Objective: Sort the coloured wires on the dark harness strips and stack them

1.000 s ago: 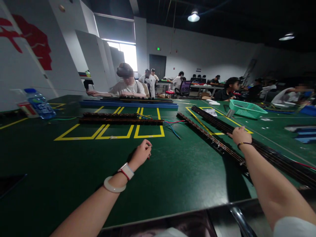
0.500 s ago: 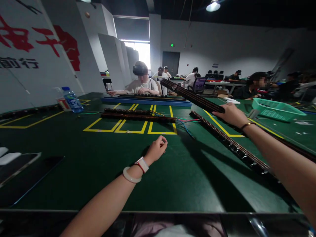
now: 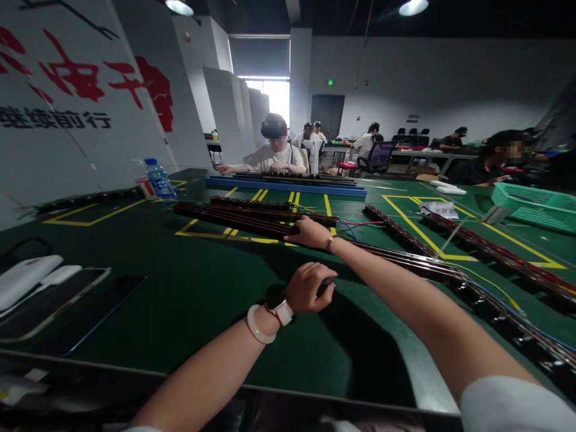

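My right hand (image 3: 311,233) is closed around a long dark rail (image 3: 243,221) with copper-coloured strips along it. The rail runs crosswise low over the green table, from the left of the yellow tape boxes to beneath my right forearm. Just behind it lie shorter dark rails (image 3: 252,203), with loose red, blue and green wires (image 3: 360,223) at their right end. Nearer to me, my left hand (image 3: 311,289) hovers above the table, thumb and fingers curved and apart. A tiny red speck shows by its fingertips, too small to name.
More rails with wires (image 3: 499,255) lie on the right, near a green basket (image 3: 535,207). A blue-capped bottle (image 3: 161,180) stands far left; a dark flat tablet-like slab (image 3: 96,315) lies near left. Across the table a person sits behind a blue tray (image 3: 288,186).
My right hand has brought the raised, slanting rail down and left, so it now lies crosswise low over the table. My left hand has moved slightly right, its fingers wider apart. The view has turned.
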The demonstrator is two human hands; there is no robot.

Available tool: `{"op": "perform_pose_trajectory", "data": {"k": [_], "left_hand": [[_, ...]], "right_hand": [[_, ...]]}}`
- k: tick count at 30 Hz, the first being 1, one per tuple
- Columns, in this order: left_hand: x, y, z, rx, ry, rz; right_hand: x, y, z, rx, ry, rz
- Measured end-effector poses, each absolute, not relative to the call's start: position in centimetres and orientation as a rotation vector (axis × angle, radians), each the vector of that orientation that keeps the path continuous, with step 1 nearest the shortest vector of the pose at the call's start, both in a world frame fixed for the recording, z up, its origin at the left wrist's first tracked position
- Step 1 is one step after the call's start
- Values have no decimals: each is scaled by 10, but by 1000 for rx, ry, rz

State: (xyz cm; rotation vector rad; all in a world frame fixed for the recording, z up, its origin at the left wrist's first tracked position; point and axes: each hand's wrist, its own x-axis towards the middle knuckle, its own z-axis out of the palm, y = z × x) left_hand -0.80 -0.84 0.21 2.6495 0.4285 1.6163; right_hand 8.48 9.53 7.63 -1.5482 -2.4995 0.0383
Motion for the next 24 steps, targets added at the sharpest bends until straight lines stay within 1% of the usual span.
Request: {"op": "perform_pose_trajectory", "data": {"k": [4, 7, 10, 13, 17, 24], "left_hand": [[-7, -11, 1, 2587, 317, 1908], [-8, -14, 2, 2571, 367, 1962], [-10, -15, 2, 2584, 405, 2010], [-11, -15, 2, 2600, 446, 2015], [-10, -15, 1, 2638, 474, 1961], [-7, -12, 4, 2642, 579, 1749]], "right_hand": [[39, 107, 57, -1490, -2593, 141], [7, 109, 39, -1470, -2609, 153], [-18, 109, 23, -1440, -2615, 90], [-25, 107, 17, -1378, -2645, 47], [-2, 102, 24, -1313, -2666, 12], [85, 99, 33, -1286, -2694, 29]]}}
